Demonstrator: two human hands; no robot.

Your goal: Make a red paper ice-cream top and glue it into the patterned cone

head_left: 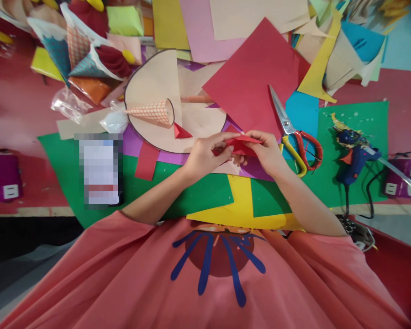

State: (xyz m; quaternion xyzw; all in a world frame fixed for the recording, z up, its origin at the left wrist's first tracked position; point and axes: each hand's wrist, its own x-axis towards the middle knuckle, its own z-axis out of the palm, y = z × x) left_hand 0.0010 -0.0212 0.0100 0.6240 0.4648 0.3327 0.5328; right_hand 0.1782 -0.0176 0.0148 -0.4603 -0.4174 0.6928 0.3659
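Observation:
Between my two hands is a small piece of folded red paper (242, 145). My left hand (208, 153) pinches its left side, fingers curled. On its right side, my right hand (267, 153) grips the paper between thumb and fingers. Just beyond lies a large red sheet (250, 77), with scissors (296, 132) with red and yellow handles resting at its lower right. To the left, a small orange-checked paper cone (154, 112) lies on a round cream paper disc (150, 82). A small folded red scrap (182, 132) sits beside the cone.
A blue glue gun (354, 164) stands at the right on green card (373, 123). A phone (101, 171) lies at the left near a red strip (147, 161). Several paper cones (77, 45) with dark red filling and yellow-green packets (125, 20) are at the upper left. Paper scraps (342, 64) lie upper right.

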